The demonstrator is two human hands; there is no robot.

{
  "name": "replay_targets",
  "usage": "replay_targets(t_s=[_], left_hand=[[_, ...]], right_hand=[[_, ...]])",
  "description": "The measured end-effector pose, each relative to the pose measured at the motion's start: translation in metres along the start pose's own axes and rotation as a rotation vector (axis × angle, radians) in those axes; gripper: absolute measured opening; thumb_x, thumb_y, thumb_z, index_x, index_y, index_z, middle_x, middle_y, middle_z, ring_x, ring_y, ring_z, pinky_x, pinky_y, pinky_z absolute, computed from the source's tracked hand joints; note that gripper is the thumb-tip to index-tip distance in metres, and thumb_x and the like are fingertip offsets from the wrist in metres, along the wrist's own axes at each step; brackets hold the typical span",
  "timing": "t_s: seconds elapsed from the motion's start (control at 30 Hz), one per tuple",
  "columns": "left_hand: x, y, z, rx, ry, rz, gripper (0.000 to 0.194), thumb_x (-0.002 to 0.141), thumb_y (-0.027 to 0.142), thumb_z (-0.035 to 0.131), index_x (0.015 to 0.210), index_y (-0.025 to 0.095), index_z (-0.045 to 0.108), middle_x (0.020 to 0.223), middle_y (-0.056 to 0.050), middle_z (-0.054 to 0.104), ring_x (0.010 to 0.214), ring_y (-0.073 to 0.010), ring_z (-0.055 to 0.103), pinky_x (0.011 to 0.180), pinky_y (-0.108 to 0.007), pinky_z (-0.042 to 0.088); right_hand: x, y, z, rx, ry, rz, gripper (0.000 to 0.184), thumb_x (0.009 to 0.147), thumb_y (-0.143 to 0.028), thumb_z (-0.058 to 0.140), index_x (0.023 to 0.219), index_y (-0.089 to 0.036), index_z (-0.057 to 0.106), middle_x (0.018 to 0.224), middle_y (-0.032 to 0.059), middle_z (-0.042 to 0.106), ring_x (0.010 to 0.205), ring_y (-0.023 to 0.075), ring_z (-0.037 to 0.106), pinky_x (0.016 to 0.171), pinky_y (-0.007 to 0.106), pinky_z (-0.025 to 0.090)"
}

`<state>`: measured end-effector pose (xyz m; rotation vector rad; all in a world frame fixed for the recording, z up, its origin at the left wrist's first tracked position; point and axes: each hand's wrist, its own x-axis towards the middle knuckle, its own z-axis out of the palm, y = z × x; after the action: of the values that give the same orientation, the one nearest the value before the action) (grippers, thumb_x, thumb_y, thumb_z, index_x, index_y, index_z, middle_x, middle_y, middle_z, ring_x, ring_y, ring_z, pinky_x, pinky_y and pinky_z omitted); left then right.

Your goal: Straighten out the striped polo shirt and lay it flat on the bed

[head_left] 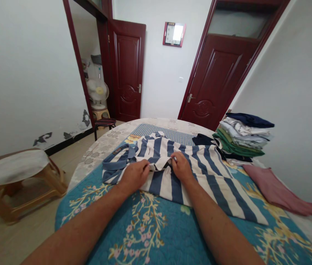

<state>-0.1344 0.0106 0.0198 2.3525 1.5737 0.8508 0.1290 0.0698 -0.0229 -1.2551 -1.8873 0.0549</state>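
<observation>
A blue and white striped polo shirt lies across the teal floral quilted cloth, its blue collar toward the left. Near the shirt's middle, my left hand pinches a fold of its fabric. My right hand grips the same raised fold a little to the right, thumb and fingers closed on it. Between the two hands the fabric is lifted and bunched. The rest of the shirt rests flat, its hem reaching to the lower right.
A stack of folded clothes stands at the table's right back, with a dark folded garment beside it. A pink garment lies at the right edge. On the left is a stool. Behind the table are two dark red doors.
</observation>
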Motion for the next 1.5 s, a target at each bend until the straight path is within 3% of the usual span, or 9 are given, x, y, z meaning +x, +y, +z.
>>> replay_targets(t_s=[0.2,0.33,0.47,0.57,0.8,0.93,1.13,1.33,1.5], left_hand=[[0.017,-0.056,-0.039,-0.238,0.046,-0.174,0.036,0.098,0.036,0.041,0.073,0.021,0.063,0.088,-0.006,0.078,0.084,-0.0229,0.069,0.076,-0.032,0.049],[0.013,-0.060,-0.037,-0.159,-0.028,-0.171,0.052,0.099,0.055,0.043,0.066,0.022,0.065,0.081,-0.007,0.076,0.079,-0.0231,0.068,0.074,-0.032,0.046],[0.011,-0.057,-0.027,0.048,-0.111,-0.153,0.029,0.089,0.046,0.062,0.075,0.021,0.067,0.077,-0.005,0.072,0.075,-0.0223,0.065,0.070,-0.031,0.042],[0.012,-0.063,-0.020,0.027,-0.139,-0.116,0.015,0.087,0.029,0.058,0.088,0.020,0.070,0.090,-0.007,0.075,0.086,-0.0227,0.068,0.078,-0.031,0.047],[0.016,-0.082,-0.007,0.012,-0.074,-0.060,0.045,0.086,0.015,0.047,0.122,0.015,0.074,0.127,-0.012,0.073,0.123,-0.0240,0.065,0.112,-0.033,0.045],[0.012,-0.074,-0.005,0.134,-0.100,-0.034,0.049,0.087,0.010,0.046,0.129,0.015,0.070,0.132,-0.013,0.071,0.126,-0.0242,0.064,0.113,-0.034,0.045],[-0.005,-0.022,-0.014,0.398,-0.091,-0.023,0.032,0.100,0.022,0.042,0.111,0.017,0.072,0.111,-0.016,0.073,0.098,-0.0310,0.071,0.083,-0.042,0.055],[-0.004,-0.001,0.007,0.279,-0.092,0.279,0.028,0.099,0.015,0.049,0.109,0.019,0.074,0.113,-0.013,0.074,0.115,-0.0286,0.066,0.107,-0.043,0.049],[-0.003,-0.022,0.030,0.287,-0.023,0.193,0.044,0.099,0.016,0.048,0.140,0.019,0.064,0.144,-0.016,0.063,0.140,-0.0296,0.054,0.123,-0.050,0.036]], right_hand=[[-0.006,-0.023,-0.013,-0.172,-0.094,-0.082,0.021,0.099,-0.015,0.046,0.109,-0.022,0.063,0.107,0.0086,0.068,0.103,0.0232,0.064,0.092,0.033,0.050],[-0.017,-0.041,-0.024,-0.269,-0.171,-0.197,0.022,0.097,-0.010,0.048,0.105,-0.021,0.065,0.107,0.0088,0.067,0.102,0.0229,0.061,0.091,0.033,0.048],[-0.032,-0.051,-0.034,-0.393,-0.295,-0.329,0.014,0.097,-0.013,0.054,0.098,-0.021,0.067,0.101,0.0084,0.066,0.102,0.0246,0.056,0.094,0.038,0.045],[-0.041,-0.055,-0.038,-0.463,-0.383,-0.385,0.008,0.097,-0.018,0.061,0.095,-0.021,0.068,0.097,0.0077,0.065,0.102,0.0254,0.054,0.093,0.038,0.043],[-0.053,-0.065,-0.036,-0.428,-0.420,-0.408,0.010,0.100,-0.021,0.061,0.100,-0.021,0.070,0.099,0.0076,0.066,0.100,0.0241,0.054,0.089,0.036,0.040],[-0.056,-0.067,-0.031,-0.386,-0.466,-0.413,0.014,0.102,-0.024,0.058,0.101,-0.020,0.071,0.096,0.0065,0.065,0.093,0.0216,0.055,0.083,0.033,0.039],[-0.059,-0.065,-0.030,-0.305,-0.457,-0.387,0.020,0.103,-0.025,0.054,0.099,-0.020,0.073,0.092,0.0064,0.066,0.088,0.0202,0.059,0.079,0.032,0.040],[-0.062,-0.066,-0.028,-0.171,-0.322,-0.286,0.027,0.105,-0.028,0.048,0.098,-0.021,0.073,0.086,0.0066,0.068,0.085,0.0209,0.062,0.081,0.033,0.047],[-0.044,-0.069,-0.022,-0.045,-0.070,-0.210,0.031,0.106,-0.022,0.042,0.119,-0.020,0.071,0.111,0.0113,0.073,0.109,0.0234,0.065,0.101,0.039,0.052]])
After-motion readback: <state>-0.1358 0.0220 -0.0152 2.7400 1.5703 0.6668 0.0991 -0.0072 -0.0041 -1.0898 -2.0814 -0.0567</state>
